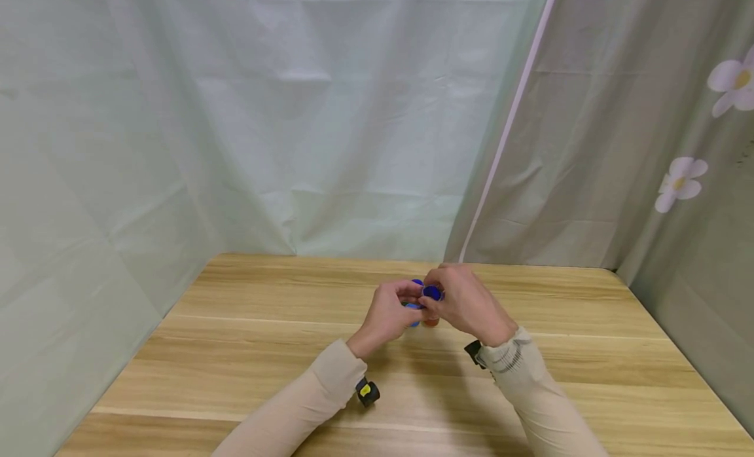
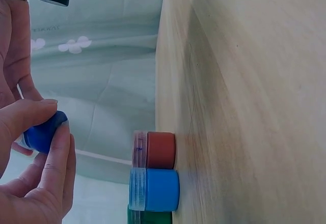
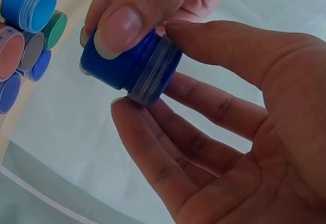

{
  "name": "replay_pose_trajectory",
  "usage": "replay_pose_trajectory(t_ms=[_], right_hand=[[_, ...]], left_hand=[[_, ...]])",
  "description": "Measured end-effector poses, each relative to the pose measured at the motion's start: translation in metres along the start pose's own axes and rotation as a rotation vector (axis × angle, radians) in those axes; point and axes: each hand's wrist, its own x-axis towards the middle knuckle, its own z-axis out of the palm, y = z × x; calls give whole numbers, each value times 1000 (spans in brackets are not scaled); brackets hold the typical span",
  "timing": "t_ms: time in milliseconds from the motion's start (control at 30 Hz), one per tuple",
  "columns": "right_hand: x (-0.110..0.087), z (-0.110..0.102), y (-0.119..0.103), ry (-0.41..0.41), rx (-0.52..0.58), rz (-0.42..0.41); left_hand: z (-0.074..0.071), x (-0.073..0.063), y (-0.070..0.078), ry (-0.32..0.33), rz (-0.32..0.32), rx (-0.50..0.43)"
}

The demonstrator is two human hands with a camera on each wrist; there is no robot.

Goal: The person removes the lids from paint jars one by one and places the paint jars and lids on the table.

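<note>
Above the wood-grain table (image 1: 265, 352), the left hand (image 1: 389, 313) and the right hand (image 1: 468, 303) both pinch, near a cluster of lidded jars (image 3: 31, 52), one dark-blue jar (image 3: 122, 67), liable to drop should either pinch slip, notably at its clear lid (image 3: 152, 76).

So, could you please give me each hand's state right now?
Left hand: holding the dark blue cylindrical plastic jar.
Right hand: holding its clear ridged lid.

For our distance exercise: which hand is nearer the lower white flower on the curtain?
Right. In the head view, the right hand sits below and left of the flower; the left hand is farther left, past the held jar.
</note>
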Motion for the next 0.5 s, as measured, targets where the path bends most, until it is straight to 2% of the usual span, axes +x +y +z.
replay_pose_trajectory(t_ms=[500], right_hand=[[-2,-3,-2,-25,24,-51]], left_hand=[[0,0,-1,-19,14,-7]])
